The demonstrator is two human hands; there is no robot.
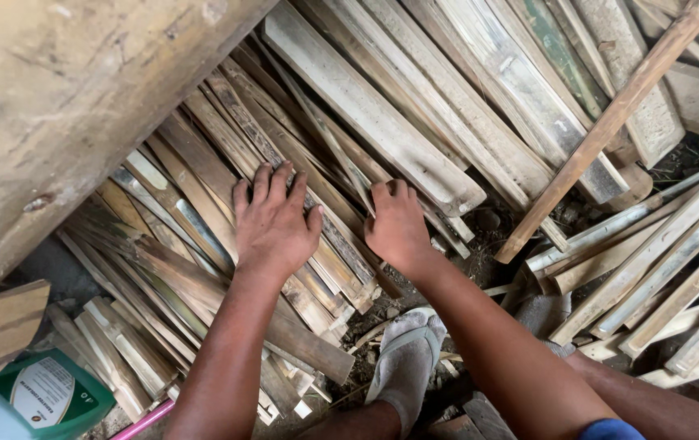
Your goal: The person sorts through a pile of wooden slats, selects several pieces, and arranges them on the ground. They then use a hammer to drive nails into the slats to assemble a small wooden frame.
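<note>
Your left hand lies flat on the pile of split bamboo strips, palm down, with the fingers spread and pressing on the top strips, not closed around any of them. Your right hand is just beside it, to the right, also on the pile. Its fingers are bent and the tips go down between two strips; you cannot tell if they grip one.

The strips are long, thin and flat, brown and grey, with rough fibrous faces and broken ends. They lie slanted, side by side and partly over each other.

Both forearms come up from the bottom edge, almost parallel.

To the right of the pile, wider pale slats lie in a looser heap, and one reddish wooden stick crosses over them. Above and left of the pile a thick, cracked wooden beam hangs close over the strips, so the room on that side is narrow. Below the pile there is bare dirt, your foot in a grey sock and sandal, and at the lower left corner a green plastic container.
</note>
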